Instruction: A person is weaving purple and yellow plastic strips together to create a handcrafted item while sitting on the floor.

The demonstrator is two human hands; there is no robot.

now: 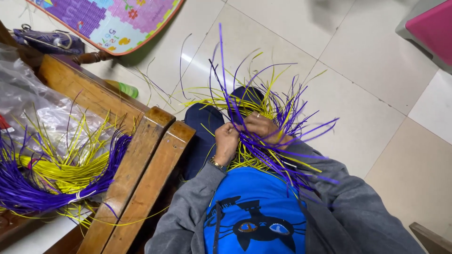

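Purple and yellow weaving strips (263,127) fan out from the person's lap, near the middle of the scene, their loose ends splaying over the tiled floor (367,70). At far left a tied bundle of spare strips (52,176) lies beside the wooden armrests (141,174). The left hand (226,142) has its fingers curled shut on the strips; the right hand (261,127) pinches them too. Working well here probably means keeping the crossings tight and the strands untwisted.
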